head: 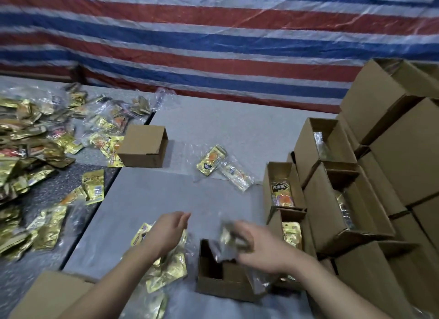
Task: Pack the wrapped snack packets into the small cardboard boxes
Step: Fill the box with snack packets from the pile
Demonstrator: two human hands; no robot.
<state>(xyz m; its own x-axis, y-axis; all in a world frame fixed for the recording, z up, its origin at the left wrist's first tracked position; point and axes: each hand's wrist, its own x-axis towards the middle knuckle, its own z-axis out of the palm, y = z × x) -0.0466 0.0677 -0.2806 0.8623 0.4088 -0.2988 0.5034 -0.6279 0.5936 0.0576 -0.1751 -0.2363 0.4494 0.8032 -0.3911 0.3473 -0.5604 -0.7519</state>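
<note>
My right hand [255,244] grips a clear-wrapped gold snack packet [226,244] right over the open small cardboard box [215,285] at the near middle of the table. My left hand [169,228] hovers with relaxed fingers above a few gold packets [167,270] lying left of that box; it holds nothing. Two more wrapped packets [222,169] lie further out on the grey table top. A big heap of gold packets [33,152] covers the left side.
Another small box [142,145] stands on its side at the heap's edge. Stacked boxes [370,176], several open with packets inside, fill the right side. A cardboard box corner [51,295] lies at the near left. A striped tarpaulin [213,45] hangs behind the table.
</note>
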